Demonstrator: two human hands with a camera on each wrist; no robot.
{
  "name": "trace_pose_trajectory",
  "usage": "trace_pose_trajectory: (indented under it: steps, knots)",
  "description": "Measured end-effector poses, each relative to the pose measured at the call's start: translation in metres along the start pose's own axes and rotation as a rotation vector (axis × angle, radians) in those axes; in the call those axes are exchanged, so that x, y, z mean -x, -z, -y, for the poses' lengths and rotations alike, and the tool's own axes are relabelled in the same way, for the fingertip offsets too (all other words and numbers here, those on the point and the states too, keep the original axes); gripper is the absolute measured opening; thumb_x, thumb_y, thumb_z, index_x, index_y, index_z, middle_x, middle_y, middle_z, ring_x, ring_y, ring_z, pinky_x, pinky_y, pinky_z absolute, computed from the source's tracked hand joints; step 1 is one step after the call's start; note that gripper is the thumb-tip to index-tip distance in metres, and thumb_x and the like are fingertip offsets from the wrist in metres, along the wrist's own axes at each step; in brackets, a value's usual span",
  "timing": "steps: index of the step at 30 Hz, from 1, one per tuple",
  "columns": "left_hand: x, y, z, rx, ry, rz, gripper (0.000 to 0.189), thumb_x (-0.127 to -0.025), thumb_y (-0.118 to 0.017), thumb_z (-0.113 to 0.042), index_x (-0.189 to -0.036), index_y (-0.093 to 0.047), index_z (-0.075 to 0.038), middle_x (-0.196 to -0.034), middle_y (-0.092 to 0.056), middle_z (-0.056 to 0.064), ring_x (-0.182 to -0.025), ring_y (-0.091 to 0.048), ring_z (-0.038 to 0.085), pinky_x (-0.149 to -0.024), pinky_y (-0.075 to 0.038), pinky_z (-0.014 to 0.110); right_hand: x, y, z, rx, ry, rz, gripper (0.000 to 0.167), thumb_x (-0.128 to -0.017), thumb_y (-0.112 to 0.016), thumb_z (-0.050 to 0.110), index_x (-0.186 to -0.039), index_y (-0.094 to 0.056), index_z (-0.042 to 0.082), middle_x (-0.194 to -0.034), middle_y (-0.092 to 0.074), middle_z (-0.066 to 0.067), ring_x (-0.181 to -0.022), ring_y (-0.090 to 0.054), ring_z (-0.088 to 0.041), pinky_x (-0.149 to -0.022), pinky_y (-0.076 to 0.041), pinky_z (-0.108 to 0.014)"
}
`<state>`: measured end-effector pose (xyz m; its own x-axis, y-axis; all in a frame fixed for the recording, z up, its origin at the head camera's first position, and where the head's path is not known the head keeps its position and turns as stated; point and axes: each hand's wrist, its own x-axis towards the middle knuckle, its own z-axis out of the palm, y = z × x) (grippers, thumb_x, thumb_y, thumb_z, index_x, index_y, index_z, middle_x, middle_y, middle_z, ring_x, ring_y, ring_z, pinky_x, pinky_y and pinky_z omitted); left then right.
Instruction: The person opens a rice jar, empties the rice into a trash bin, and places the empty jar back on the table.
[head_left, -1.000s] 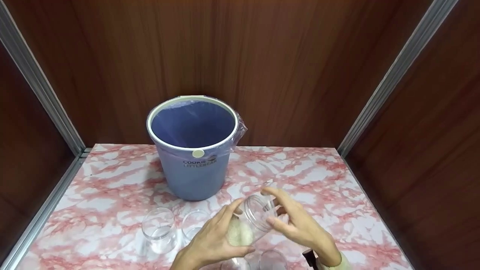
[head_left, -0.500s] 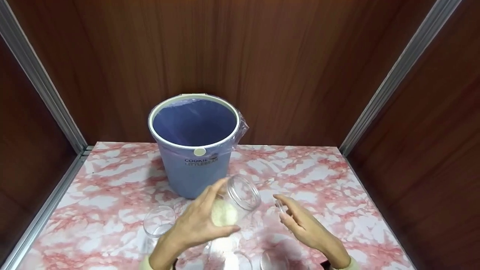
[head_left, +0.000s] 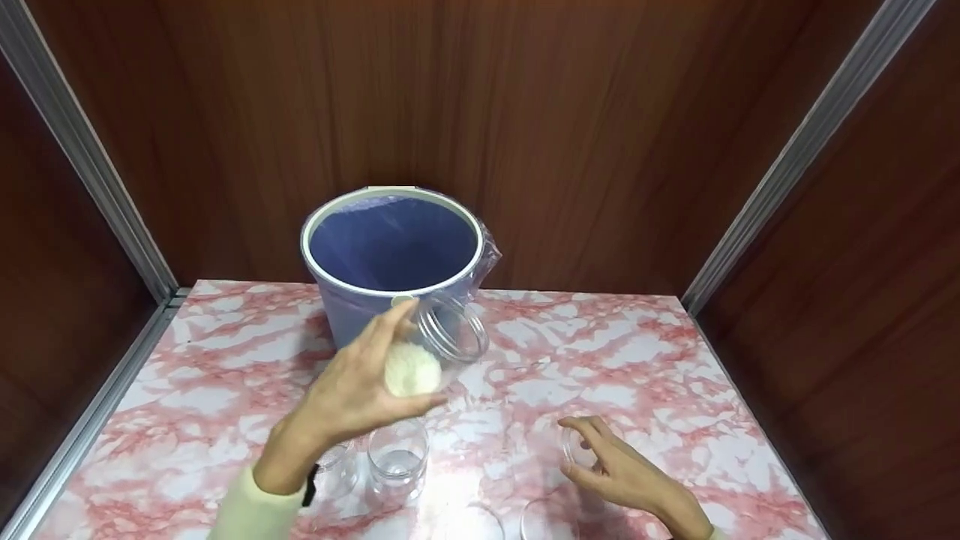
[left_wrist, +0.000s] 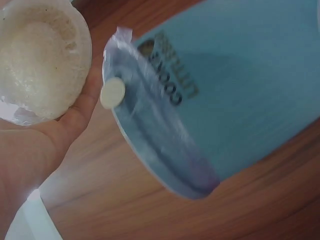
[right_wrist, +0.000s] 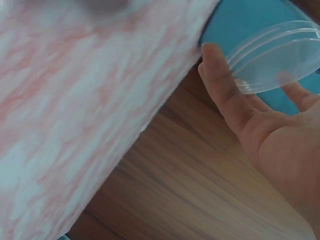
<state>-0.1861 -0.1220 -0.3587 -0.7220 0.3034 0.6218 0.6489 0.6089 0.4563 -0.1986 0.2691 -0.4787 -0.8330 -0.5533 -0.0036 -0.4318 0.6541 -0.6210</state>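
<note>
My left hand (head_left: 349,394) grips a clear plastic jar (head_left: 457,337), its thumb and fingers round the sides. The jar is tilted, its threaded mouth pointing up and right, and overlaps the front of the bin in the head view. Pale, grainy stuff (left_wrist: 42,57) lies in its bottom. Lower right, my right hand (head_left: 630,476) pinches a clear round lid (right_wrist: 275,60) by its edge, close above the table. A blue bin (head_left: 337,315) with a cream rim and a clear liner stands behind the jar; its opening faces up.
Two clear jars (head_left: 397,461) stand near the front, left of the middle, one partly behind my left arm. Clear round pieces (head_left: 549,521) lie at the front edge of the marbled table (head_left: 600,337). Dark wood-grain walls (head_left: 585,150) enclose the back and sides.
Both hands were together at the jar's mouth; the lid came off in my right hand, which moved right and down. My left hand carried the jar up and left towards the bin.
</note>
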Motion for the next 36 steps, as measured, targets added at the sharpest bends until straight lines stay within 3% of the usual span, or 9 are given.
trace_pose_trajectory:
  steps: [3, 6, 10, 12, 21, 30, 36]
  knots:
    - [-0.003, 0.009, 0.002, -0.012, 0.010, 0.002, 0.110, -0.062, -0.090, -0.046, -0.150, -0.032, -0.014, -0.127, -0.058, 0.011, -0.108, -0.061, 0.021, -0.084, -0.055, 0.036, 0.003, -0.002, -0.007, 0.020, -0.002, 0.021, 0.059, -0.097, -0.057, 0.043, -0.148, -0.035, 0.022, -0.138, -0.043, -0.013, -0.108, -0.058, -0.036, -0.071, -0.055, -0.030]
    - [-0.006, 0.015, 0.004, -0.019, 0.019, 0.006, 0.109, -0.063, -0.089, -0.047, -0.150, -0.032, -0.014, -0.130, -0.057, 0.010, -0.109, -0.061, 0.021, -0.087, -0.055, 0.037, 0.007, -0.004, -0.012, 0.084, 0.003, 0.022, 0.062, -0.096, -0.058, 0.046, -0.147, -0.037, 0.017, -0.139, -0.043, -0.015, -0.109, -0.059, -0.036, -0.078, -0.057, -0.042]
    - [-0.009, 0.024, 0.007, -0.033, 0.016, -0.003, 0.108, -0.063, -0.089, -0.047, -0.149, -0.033, -0.013, -0.126, -0.059, 0.010, -0.108, -0.061, 0.021, -0.085, -0.055, 0.039, 0.015, -0.005, -0.016, 0.135, -0.018, 0.030, 0.063, -0.094, -0.059, 0.048, -0.145, -0.039, 0.015, -0.140, -0.045, -0.018, -0.123, -0.051, -0.042, -0.089, -0.050, -0.061]
    - [-0.011, 0.029, 0.009, -0.040, 0.015, -0.008, 0.108, -0.063, -0.089, -0.047, -0.149, -0.033, -0.013, -0.123, -0.060, 0.010, -0.107, -0.062, 0.021, -0.083, -0.055, 0.039, 0.018, -0.007, -0.019, 0.142, -0.031, 0.044, 0.063, -0.094, -0.059, 0.047, -0.144, -0.039, 0.014, -0.139, -0.045, -0.019, -0.124, -0.049, -0.043, -0.090, -0.048, -0.064]
    - [-0.019, 0.050, 0.019, -0.031, 0.053, 0.021, 0.104, -0.065, -0.090, -0.037, -0.148, -0.033, -0.011, -0.119, -0.062, 0.015, -0.109, -0.061, 0.027, -0.079, -0.054, 0.041, 0.030, -0.013, -0.027, 0.219, -0.054, 0.075, 0.074, -0.089, -0.063, 0.053, -0.143, -0.041, 0.007, -0.138, -0.049, -0.014, -0.118, -0.050, -0.037, -0.086, -0.051, -0.059]
    - [-0.026, 0.066, 0.025, -0.094, 0.134, 0.063, 0.106, -0.065, -0.089, -0.042, -0.150, -0.030, -0.016, -0.125, -0.058, 0.014, -0.114, -0.060, 0.029, -0.082, -0.052, 0.045, 0.039, -0.019, -0.031, 0.316, -0.129, 0.102, 0.073, -0.085, -0.067, 0.055, -0.141, -0.047, 0.012, -0.127, -0.052, -0.008, -0.110, -0.050, -0.028, -0.080, -0.052, -0.048]
    - [-0.029, 0.076, 0.032, -0.125, 0.170, 0.090, 0.106, -0.067, -0.088, -0.041, -0.150, -0.029, -0.016, -0.126, -0.055, 0.017, -0.111, -0.059, 0.032, -0.080, -0.053, 0.046, 0.043, -0.025, -0.036, 0.373, -0.064, 0.077, 0.070, -0.084, -0.069, 0.053, -0.135, -0.051, 0.009, -0.124, -0.054, -0.013, -0.104, -0.052, -0.030, -0.073, -0.051, -0.048]
